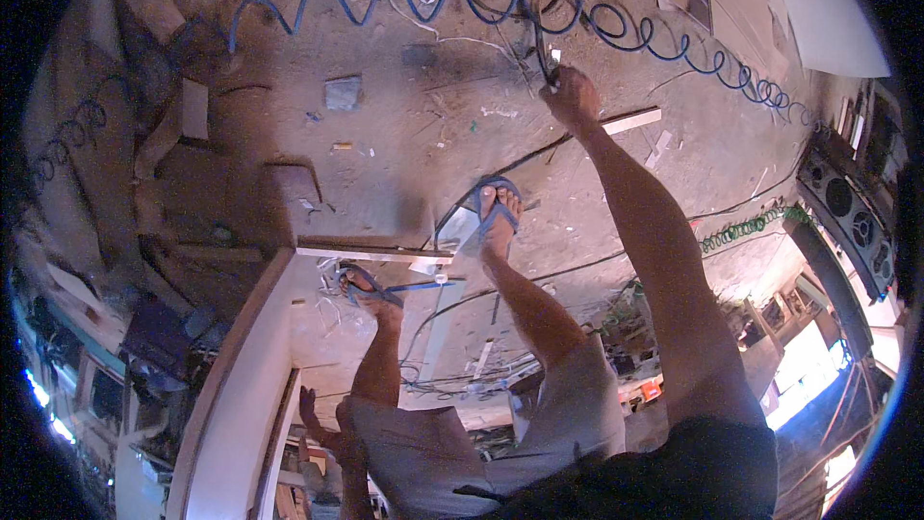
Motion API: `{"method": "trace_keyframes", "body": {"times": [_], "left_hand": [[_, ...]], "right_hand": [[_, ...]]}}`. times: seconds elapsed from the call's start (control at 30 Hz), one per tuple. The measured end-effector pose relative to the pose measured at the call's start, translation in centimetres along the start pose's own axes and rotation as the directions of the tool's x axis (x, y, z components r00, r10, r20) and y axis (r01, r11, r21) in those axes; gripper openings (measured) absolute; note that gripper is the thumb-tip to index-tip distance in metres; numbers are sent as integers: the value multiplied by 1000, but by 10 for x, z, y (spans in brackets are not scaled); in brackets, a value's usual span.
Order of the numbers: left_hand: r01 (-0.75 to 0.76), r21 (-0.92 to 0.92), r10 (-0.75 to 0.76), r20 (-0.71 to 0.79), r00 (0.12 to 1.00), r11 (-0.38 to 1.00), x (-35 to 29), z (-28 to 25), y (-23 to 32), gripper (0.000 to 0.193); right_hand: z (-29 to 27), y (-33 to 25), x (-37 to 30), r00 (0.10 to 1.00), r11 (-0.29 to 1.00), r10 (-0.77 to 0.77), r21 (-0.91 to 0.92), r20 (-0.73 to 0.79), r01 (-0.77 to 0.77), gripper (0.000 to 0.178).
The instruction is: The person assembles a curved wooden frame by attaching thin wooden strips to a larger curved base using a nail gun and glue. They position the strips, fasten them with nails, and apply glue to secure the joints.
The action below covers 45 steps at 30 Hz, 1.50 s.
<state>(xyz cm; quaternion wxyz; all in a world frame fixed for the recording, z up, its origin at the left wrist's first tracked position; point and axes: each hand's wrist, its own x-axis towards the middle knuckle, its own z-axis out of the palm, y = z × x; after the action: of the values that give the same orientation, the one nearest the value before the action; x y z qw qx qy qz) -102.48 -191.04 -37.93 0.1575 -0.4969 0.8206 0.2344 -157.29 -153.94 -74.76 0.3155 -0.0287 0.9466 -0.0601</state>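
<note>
My right hand [572,96] reaches far out over the floor, its fingers closed round a dark hose [539,43]. That hose runs up from the fist into a loop beside a blue coiled hose [361,14], which stretches across the far side. Whatever else may be inside the fist is hidden. Low in the picture, my left hand [327,429] hangs beside my left thigh, next to a pale panel [241,404] with a brown edge. Its fingers are apart and hold nothing I can see.
My sandalled feet stand on a dusty floor [385,178] strewn with scraps. A wooden strip [630,121] lies under my right wrist. Dark cables cross the floor between my feet. A speaker-like unit [847,212] stands at right, near a green coiled hose [741,231].
</note>
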Motion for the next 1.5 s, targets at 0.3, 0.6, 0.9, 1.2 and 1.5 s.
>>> {"method": "trace_keyframes", "body": {"times": [0.3, 0.6, 0.9, 1.2, 1.5], "left_hand": [[-267, -316, 333, 177, 926, 910, 50, 87, 109, 48], [685, -660, 248, 751, 612, 308, 97, 226, 327, 45], [591, -701, 221, 699, 680, 400, 106, 154, 349, 17], [521, -677, 410, 733, 542, 520, -32, 2, 363, 21], [90, -744, 715, 663, 221, 662, -204, -153, 400, 19]], "right_hand": [[-41, -10, -117, 717, 844, -409, 533, 564, 63, 28], [-89, -33, -198, 714, 604, -465, 777, 524, -177, 32], [-95, -33, -255, 978, 677, 102, 733, -182, 66, 40], [-236, -77, -483, 999, 312, -38, 950, 28, -15, 26], [-343, -49, -701, 974, 143, 167, 981, -156, 133, 24]]}}
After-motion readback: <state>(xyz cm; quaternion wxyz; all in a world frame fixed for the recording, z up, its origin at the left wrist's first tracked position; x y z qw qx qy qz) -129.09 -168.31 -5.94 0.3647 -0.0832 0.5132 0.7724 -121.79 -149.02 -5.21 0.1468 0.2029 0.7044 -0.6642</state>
